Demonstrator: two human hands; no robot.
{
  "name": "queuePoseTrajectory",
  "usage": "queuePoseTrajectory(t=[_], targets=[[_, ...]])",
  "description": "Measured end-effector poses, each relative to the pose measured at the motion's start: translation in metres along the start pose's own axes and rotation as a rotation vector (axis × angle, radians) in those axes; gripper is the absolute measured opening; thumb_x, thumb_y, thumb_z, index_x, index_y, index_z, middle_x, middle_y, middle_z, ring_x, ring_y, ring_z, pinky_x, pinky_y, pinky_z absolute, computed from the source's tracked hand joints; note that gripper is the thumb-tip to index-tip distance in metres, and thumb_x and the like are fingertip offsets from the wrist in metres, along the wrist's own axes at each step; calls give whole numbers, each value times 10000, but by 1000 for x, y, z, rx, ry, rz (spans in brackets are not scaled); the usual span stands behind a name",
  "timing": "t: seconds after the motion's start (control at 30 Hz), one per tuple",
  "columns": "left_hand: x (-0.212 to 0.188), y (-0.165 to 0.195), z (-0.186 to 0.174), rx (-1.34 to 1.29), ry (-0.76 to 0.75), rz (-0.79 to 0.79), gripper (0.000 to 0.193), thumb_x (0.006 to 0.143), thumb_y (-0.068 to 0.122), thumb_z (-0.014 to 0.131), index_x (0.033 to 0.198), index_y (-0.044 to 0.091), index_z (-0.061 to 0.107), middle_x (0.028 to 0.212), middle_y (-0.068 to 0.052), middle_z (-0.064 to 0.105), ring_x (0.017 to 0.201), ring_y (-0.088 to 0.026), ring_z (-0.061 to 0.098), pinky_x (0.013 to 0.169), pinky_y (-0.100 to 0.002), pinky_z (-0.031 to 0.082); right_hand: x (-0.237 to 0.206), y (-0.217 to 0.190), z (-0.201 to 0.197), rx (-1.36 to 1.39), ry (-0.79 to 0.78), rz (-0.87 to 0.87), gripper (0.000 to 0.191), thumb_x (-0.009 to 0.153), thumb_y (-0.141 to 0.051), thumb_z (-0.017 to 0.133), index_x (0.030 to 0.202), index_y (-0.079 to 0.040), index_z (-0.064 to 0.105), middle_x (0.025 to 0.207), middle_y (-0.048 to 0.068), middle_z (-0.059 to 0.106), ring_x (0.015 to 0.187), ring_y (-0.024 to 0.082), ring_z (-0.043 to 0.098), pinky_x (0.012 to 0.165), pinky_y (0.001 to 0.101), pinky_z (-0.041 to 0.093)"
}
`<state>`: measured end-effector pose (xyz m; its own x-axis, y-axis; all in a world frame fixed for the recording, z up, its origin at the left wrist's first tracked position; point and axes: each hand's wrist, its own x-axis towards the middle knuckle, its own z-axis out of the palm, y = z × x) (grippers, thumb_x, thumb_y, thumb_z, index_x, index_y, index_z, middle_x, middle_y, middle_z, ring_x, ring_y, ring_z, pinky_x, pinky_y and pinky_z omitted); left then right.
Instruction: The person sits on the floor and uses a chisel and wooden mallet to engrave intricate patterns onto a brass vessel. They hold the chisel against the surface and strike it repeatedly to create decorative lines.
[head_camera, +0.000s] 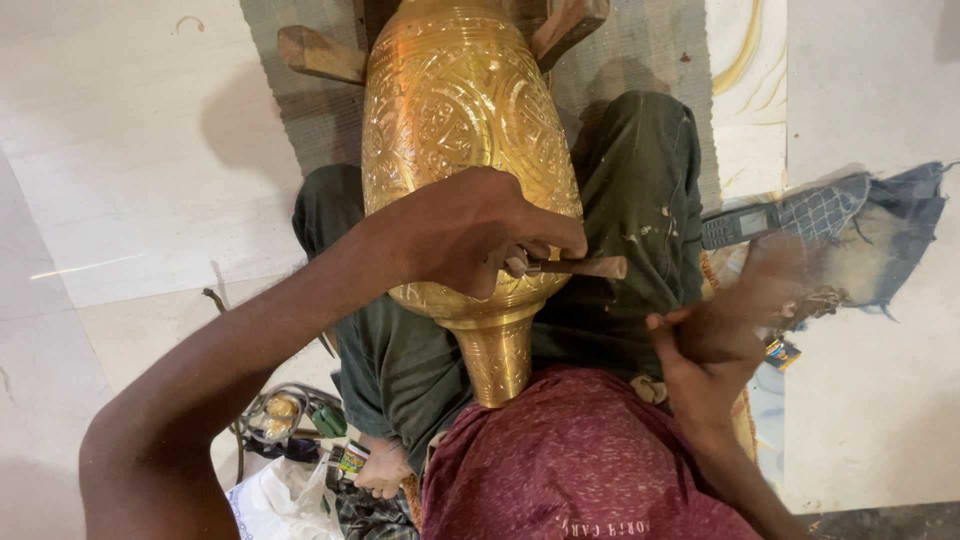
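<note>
The right hand (735, 330) is smeared by motion blur, so whatever it grips shows only as a brownish streak running up and to the right, and I cannot tell what it is or how the fingers close on it. The top of the brass vase (460, 170) is cut off by the upper frame edge, and its narrow foot disappears behind the maroon shirt (580, 465). The vase lies on its side across the person's lap, between the legs in dark green trousers (640, 200), its engraved belly facing up. The left hand (470, 235) rests on the lower belly of the vase, fingers pinched tight around a small chisel (575, 267) whose wooden end sticks out to the right; its tip is hidden under the fingers. Two wooden blocks (320, 55) prop the vase near the top, on a grey mat (650, 50). At lower left a white plastic bag (280, 500) lies open, its contents too dim to name, beside coiled wire and small odds and ends. A dark mobile phone (738, 225) lies on the floor just right of the knee, next to a crumpled blue checked cloth (880, 225). The pale floor (130, 150) is open to the left of the vase and again at far right.
</note>
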<state>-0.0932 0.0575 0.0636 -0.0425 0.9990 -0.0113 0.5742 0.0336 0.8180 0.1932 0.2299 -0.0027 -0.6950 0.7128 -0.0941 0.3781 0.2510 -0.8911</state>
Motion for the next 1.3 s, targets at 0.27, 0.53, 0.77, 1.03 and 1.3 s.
queuePoseTrajectory(t=[0.27, 0.53, 0.77, 1.03, 1.3], targets=[[1, -1, 3, 31, 44, 80, 526, 658, -49, 782, 1120, 165, 649, 836, -44, 781, 748, -256, 767, 532, -381, 530, 4, -14, -1, -66, -98, 65, 125, 877, -65, 820, 910, -17, 709, 811, 35, 692, 718, 88, 603, 672, 255, 499], [3, -4, 0, -13, 20, 86, 570, 650, -79, 763, 1156, 171, 681, 731, -64, 727, 666, -265, 721, 514, -410, 492, -8, -8, 5, -80, -155, 69, 224, 809, -104, 888, 931, -14, 723, 798, 29, 702, 681, 101, 612, 628, 252, 493], [5, -4, -3, -52, -1, 84, 566, 646, -104, 740, 1135, 171, 670, 788, -68, 751, 726, -266, 750, 527, -412, 495, -13, -5, 6, 49, -31, 119, 144, 899, -74, 836, 933, -9, 711, 814, 45, 684, 675, 100, 623, 607, 248, 495], [5, -4, -4, -29, 11, 110, 540, 629, -53, 779, 1105, 174, 663, 836, -48, 765, 779, -269, 764, 553, -404, 533, -7, -17, 16, 8, -79, 25, 205, 873, -49, 808, 988, 2, 646, 826, 77, 687, 748, 91, 635, 654, 252, 518], [8, -2, -7, 13, -55, 54, 668, 553, -47, 779, 1172, 182, 678, 747, -83, 723, 672, -315, 704, 549, -440, 501, -13, -5, 9, -96, -127, 140, 126, 874, 29, 778, 978, 30, 706, 795, 113, 695, 681, 115, 610, 620, 286, 491]])
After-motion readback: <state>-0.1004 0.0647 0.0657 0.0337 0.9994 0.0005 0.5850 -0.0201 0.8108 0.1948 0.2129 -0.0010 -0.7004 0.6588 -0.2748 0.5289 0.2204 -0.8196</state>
